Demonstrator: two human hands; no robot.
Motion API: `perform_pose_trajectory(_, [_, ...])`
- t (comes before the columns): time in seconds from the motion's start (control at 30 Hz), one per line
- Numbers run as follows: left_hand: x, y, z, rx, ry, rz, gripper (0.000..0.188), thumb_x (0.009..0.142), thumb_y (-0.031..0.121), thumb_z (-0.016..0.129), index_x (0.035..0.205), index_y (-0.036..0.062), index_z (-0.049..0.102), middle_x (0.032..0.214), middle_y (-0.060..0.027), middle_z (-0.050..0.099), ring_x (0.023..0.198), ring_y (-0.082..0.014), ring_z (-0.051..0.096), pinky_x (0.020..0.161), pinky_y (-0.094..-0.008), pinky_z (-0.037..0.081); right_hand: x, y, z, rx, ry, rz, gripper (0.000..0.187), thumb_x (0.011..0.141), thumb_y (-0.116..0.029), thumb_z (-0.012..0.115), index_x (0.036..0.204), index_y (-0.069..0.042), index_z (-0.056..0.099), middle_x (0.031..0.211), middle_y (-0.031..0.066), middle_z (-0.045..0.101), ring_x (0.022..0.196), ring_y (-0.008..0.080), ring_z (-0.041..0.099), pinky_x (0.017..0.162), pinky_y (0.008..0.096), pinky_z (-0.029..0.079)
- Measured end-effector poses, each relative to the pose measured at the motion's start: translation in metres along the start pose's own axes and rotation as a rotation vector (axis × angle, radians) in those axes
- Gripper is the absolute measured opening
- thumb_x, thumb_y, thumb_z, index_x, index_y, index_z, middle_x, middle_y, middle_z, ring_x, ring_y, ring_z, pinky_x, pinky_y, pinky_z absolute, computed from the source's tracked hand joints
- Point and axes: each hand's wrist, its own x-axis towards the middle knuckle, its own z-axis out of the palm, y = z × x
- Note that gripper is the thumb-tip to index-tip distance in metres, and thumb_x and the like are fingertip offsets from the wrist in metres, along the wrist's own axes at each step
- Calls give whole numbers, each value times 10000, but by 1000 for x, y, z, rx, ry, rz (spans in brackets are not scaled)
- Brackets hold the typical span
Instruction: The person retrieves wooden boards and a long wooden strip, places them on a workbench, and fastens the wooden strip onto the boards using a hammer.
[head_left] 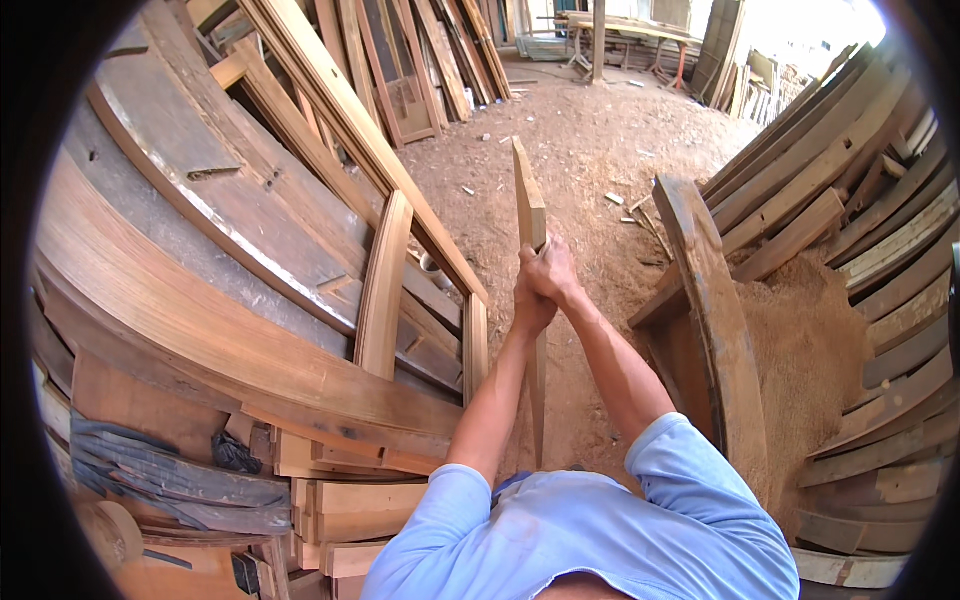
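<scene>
Straight ahead of my body I hold a long pale wooden board (528, 190) on edge, one end pointing away and the other running back between my forearms. My right hand (556, 270) is closed round it, nearer its far end. Just below and partly behind that hand, my left hand (535, 306) is closed at the board too; some of its fingers are hidden. The two hands touch and overlap, and both arms reach out from light blue sleeves.
On the left, a wooden frame (384, 290) leans over a bench with a long plank (200, 290). To the right stands a thick, worn wooden beam (712, 300), with sawdust (800, 340) and stacked planks (890, 290) beyond. Offcuts litter the dirt floor (590, 140); a trestle table (640, 32) stands far back.
</scene>
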Motion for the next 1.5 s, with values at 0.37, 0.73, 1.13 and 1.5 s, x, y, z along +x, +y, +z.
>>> perform_pose_trajectory(0.37, [-4, -16, 9, -84, 100, -93, 526, 821, 128, 703, 1295, 49, 489, 1231, -101, 571, 1189, -216, 533, 987, -342, 432, 3, 14, 2, -2, -7, -23, 504, 782, -241, 564, 1245, -55, 491, 1019, 276, 636, 971, 473, 601, 853, 525, 482])
perform_pose_trajectory(0.73, [-4, -4, 33, 13, 59, -36, 511, 817, 86, 670, 1289, 41, 480, 1235, -122, 562, 1191, -247, 532, 992, -354, 426, -3, 28, -22, 23, 53, -78, 456, 777, -212, 570, 1190, -28, 515, 995, 281, 620, 965, 469, 593, 837, 512, 484])
perform_pose_trajectory(1.13, [-113, 74, 62, 340, -63, -103, 883, 779, 44, 630, 1478, -69, 104, 1472, -349, 241, 1374, -481, 277, 1151, -462, 230, -50, 3, -135, 576, -403, 446, 395, 932, -353, 599, 1034, 27, 632, 899, 77, 632, 784, 151, 605, 629, 313, 516])
perform_pose_trajectory(1.5, [-245, 85, 54, 267, -484, 103, 1207, 644, 291, 850, 1437, -73, 16, 1419, -492, -2, 1355, -636, 54, 1102, -661, 147, -85, -34, -118, -220, -454, 636, 425, 894, -369, 592, 798, 44, 603, 638, 76, 558, 615, 157, 569, 552, 331, 450])
